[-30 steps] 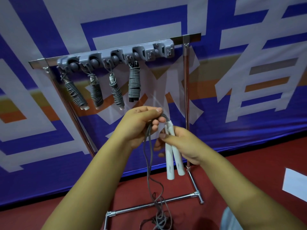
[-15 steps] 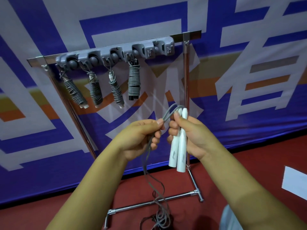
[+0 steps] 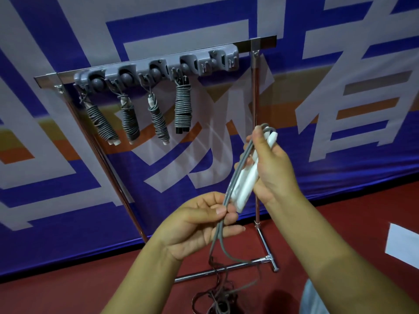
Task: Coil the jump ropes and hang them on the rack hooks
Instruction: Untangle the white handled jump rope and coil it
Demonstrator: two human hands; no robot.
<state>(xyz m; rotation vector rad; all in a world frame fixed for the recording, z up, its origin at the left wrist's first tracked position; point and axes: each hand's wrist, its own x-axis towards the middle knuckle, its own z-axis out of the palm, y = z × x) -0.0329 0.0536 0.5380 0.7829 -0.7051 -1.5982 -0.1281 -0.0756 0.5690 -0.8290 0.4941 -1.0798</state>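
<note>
Right hand [image 3: 272,168] closed round two white jump-rope handles [image 3: 246,182], held side by side and tilted, their upper ends by the thumb and their lower ends pointing down toward the left hand [image 3: 195,225]. Grey rope cord [image 3: 238,175] loops over the top of the handles and runs down along them; the left hand's grip pinches the doubled cord between thumb and fingers just below the handle ends. Below that hand the cord hangs free and ends in a loose tangle [image 3: 220,300] on the red floor [image 3: 68,298]. Behind, a grey hook rail [image 3: 158,69] on a chrome rack [image 3: 256,132] carries four coiled jump ropes [image 3: 156,118], hanging side by side on the left part of the rail; the rightmost of these has black handles. Backdrop: a blue, white and orange banner [image 3: 340,109]. A white sheet [image 3: 405,245] lies on the floor at far right
</note>
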